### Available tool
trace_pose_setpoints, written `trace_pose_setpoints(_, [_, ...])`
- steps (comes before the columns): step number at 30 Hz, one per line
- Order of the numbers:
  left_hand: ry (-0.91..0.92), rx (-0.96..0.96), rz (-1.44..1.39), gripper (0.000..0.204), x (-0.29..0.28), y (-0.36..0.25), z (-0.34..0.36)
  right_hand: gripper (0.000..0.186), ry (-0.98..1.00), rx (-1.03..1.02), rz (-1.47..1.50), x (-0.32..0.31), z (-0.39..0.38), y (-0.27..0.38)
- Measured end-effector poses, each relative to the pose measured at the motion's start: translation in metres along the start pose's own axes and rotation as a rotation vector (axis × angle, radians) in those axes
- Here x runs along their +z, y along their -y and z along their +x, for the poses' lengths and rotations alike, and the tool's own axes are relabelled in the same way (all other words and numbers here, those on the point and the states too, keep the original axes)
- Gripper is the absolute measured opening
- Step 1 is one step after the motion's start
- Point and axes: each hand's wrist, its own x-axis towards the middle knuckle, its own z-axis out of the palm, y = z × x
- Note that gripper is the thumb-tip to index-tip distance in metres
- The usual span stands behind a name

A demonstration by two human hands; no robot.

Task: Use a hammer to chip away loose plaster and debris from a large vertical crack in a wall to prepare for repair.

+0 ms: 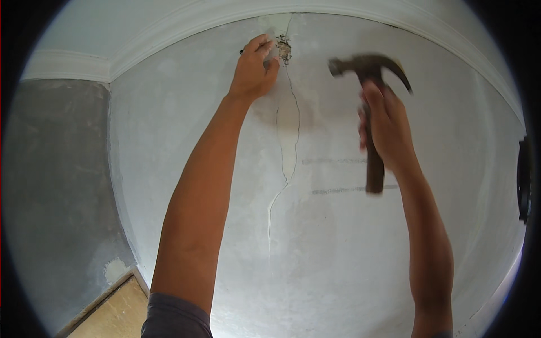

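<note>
My left hand (253, 70) is raised at the top of a grey plastered wall (214, 84), its fingers closed round a small, thin dark tool (243, 51), mostly hidden by them, beside a chipped, broken patch (284, 49). From that patch a jagged crack (295, 112) runs downward around a paler strip. My right hand (387, 127) grips a claw hammer (375, 177) by its handle, head up and to the right of the patch, apart from the wall's broken spot. The hammer and hand are slightly blurred.
A white moulding (73, 65) runs along the top of the walls. At left is a darker wall (56, 186) with the top of a tan wooden door (112, 310) below it. A black object (524, 180) is at the right edge. Two faint dark horizontal marks (332, 190) cross the lighter wall.
</note>
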Motion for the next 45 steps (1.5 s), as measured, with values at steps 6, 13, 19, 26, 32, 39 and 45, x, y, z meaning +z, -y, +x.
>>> trace_pose_setpoints(6, [-0.072,0.062,-0.010,0.043,0.001,0.002,-0.007,0.039,0.063,-0.145,-0.091,0.058,0.109,0.022])
trace_pose_setpoints(13, [-0.087,0.008,-0.045,0.041,0.003,0.006,-0.008,0.049,-0.055,-0.197,-0.556,0.095,0.145,-0.001])
trace_pose_setpoints(19, [-0.100,0.028,-0.021,0.044,0.004,0.002,-0.009,0.043,0.021,-0.140,-0.378,0.088,0.143,0.005])
trace_pose_setpoints(26, [-0.161,0.047,0.041,0.044,0.007,-0.001,-0.011,0.049,-0.063,-0.292,-0.392,0.088,0.138,0.011])
trace_pose_setpoints(32, [-0.135,0.003,0.040,0.045,0.004,-0.006,-0.012,0.044,0.101,-0.136,-0.460,0.084,0.139,0.010])
trace_pose_setpoints(39, [-0.177,0.053,0.079,0.043,0.005,-0.003,-0.012,0.048,-0.032,-0.259,-0.377,0.086,0.142,0.016])
trace_pose_setpoints(45, [-0.176,0.041,0.101,0.043,0.004,-0.003,-0.011,0.045,0.024,-0.162,-0.464,0.082,0.144,0.006])
